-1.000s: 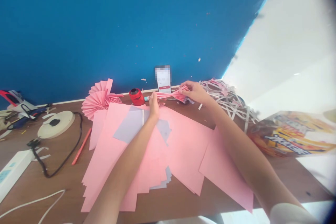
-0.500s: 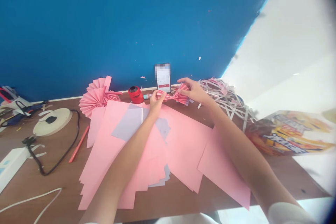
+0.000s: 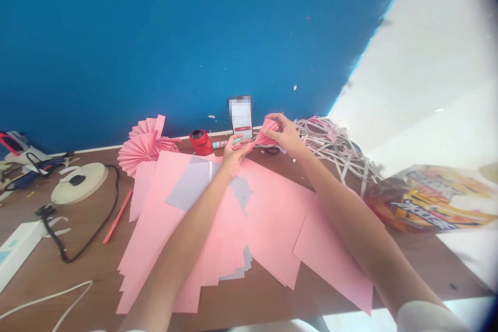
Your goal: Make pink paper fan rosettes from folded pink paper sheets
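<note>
Head view: both hands are over the rear of the brown tabletop (image 3: 260, 298), joined by one pleated pink paper (image 3: 268, 134). The left hand (image 3: 233, 155) has its fingers closed on the narrow, gathered left end; the right hand (image 3: 286, 132) pinches the other end, where the pleats fan out. The piece sits just in front of the upright phone (image 3: 241, 119), by the foot of the blue wall (image 3: 175, 52).

Among the containers, a printed orange-and-yellow plastic packet (image 3: 428, 202) lies at the right, its contents impossible to make out. A pale holder (image 3: 37, 155) at the far left has something red and black in it, too blurred to name. Near the left hand stands a red object with a dark top (image 3: 201, 143), with a glue stick (image 3: 219, 144) just beside it.

Overlapping pink sheets (image 3: 155, 218), with grey-blue paper (image 3: 189, 184) among them, spread from the middle toward the front edge, and a strip of wood shows between most of them and that edge. One sheet corner at right reaches closest to it. Left of the stack, wood shows around a red pen (image 3: 118, 216) and a black cord (image 3: 93, 241). Behind the right forearm, tangled paper strips (image 3: 336, 148) crowd the rear edge.
</note>
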`<state>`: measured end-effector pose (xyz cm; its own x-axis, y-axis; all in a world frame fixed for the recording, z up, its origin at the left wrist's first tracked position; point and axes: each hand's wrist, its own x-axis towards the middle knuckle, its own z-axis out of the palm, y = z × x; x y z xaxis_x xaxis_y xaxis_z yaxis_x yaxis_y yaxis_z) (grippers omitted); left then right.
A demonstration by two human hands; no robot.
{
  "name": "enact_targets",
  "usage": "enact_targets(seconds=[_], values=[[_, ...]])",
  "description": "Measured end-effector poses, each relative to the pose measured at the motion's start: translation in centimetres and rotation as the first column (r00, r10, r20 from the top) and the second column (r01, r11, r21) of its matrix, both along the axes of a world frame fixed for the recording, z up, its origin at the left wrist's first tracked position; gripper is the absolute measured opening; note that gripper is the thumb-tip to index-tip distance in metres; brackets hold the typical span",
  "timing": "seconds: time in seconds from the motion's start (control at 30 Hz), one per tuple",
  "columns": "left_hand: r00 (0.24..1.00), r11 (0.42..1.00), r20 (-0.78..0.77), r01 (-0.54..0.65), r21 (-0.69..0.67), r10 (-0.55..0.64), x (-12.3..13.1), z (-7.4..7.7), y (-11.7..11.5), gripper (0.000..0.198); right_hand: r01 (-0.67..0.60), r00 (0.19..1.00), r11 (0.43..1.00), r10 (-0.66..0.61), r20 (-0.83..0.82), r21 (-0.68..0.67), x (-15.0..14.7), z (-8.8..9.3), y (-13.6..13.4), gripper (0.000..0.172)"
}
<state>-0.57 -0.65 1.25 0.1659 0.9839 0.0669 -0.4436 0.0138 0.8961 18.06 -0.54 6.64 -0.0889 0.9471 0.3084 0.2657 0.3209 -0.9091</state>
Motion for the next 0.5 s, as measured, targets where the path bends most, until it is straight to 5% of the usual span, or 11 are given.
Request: enact_targets(seconds=[0.2,0.5], values=[[0.995,1.000,-0.102,0.024,-0.010,-0.025,0.2,-0.5,0.3,0.041,0.017,0.999,0.999,-0.018,-0.032,-0.045,-0.2,-0.6,0.2,0.056],[0.987,0.989,-0.128,-0.081,0.124,0.097,0.4,-0.9,0.3,0.036,0.135,0.962,0.990,-0.138,0.235,0.029,0.4,-1.7,1.0,0.059]])
